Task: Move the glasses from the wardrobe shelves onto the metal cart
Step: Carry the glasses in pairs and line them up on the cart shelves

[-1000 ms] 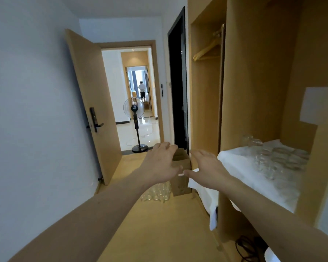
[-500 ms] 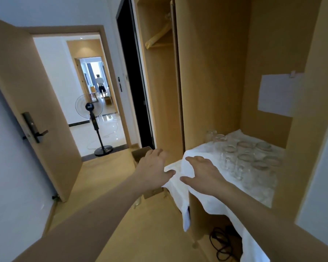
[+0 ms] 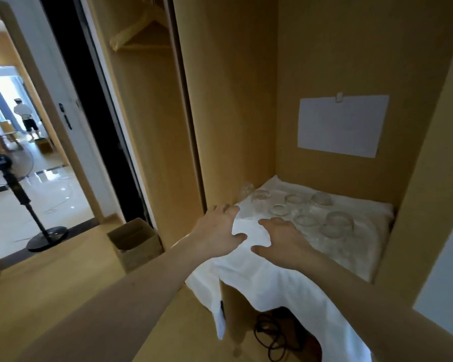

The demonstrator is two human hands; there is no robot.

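Several clear glasses [image 3: 339, 223] stand on a white cloth [image 3: 277, 278] that covers a wardrobe shelf [image 3: 377, 259] at the right. Both my arms reach toward that shelf. My left hand [image 3: 217, 233] hovers with spread fingers over the cloth's left front corner. My right hand [image 3: 283, 240] is beside it, fingers spread, just short of the nearest glasses. Neither hand holds anything. No metal cart is in view.
A cardboard box [image 3: 135, 241] stands on the wooden floor left of the wardrobe. Black cables [image 3: 270, 335] lie under the shelf. A standing fan [image 3: 21, 197] is in the open doorway, with a person [image 3: 25, 118] far down the hall. A white paper [image 3: 341, 125] hangs on the wardrobe's back wall.
The view has turned right toward the wardrobe and closed in. Both hands have moved from above the box to over the cloth's front edge, near the glasses.
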